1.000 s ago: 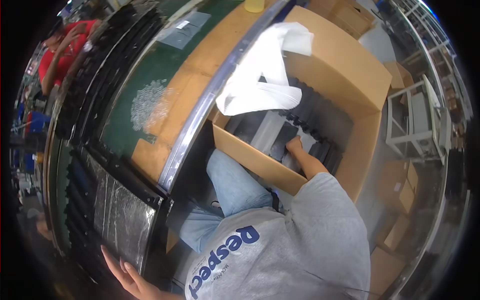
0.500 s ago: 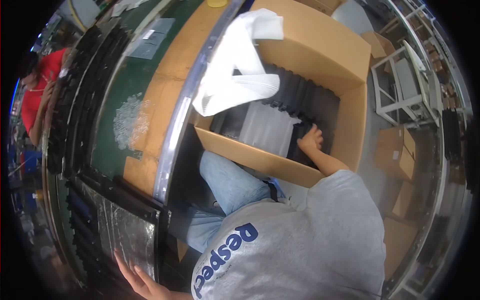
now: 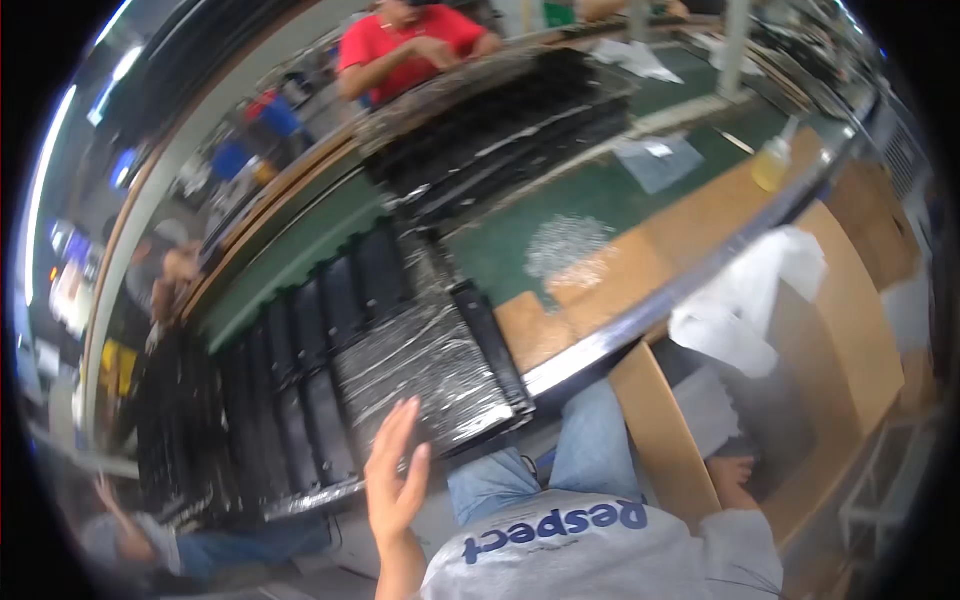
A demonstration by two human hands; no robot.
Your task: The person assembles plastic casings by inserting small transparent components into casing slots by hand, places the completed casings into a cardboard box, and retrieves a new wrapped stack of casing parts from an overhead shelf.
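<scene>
My left hand (image 3: 397, 485) is raised at the front of the workbench with its fingers stretched apart and nothing in it. It is nearest to a stack of black parts under clear plastic wrap (image 3: 425, 370); whether it touches the wrap I cannot tell. A row of long black plastic parts (image 3: 300, 350) lies to the left of that. My right hand (image 3: 733, 478) reaches into an open cardboard box (image 3: 660, 430) at my right side, its fingers blurred and partly hidden. Beside it in the box are pale grey sheets (image 3: 702, 410). White wrapping material (image 3: 735, 315) hangs over the box's edge.
On the green bench (image 3: 500, 250) lie a pile of small clear pieces (image 3: 570, 248), a clear bag (image 3: 660, 162) and a bottle of yellow liquid (image 3: 770, 165). A co-worker in a red shirt (image 3: 400, 55) stands across the bench, behind stacked black parts (image 3: 500, 130).
My view has swung left from the box to the bench. My left hand now shows upright by the wrapped stack. My right hand is still in the box, lower in view and blurred.
</scene>
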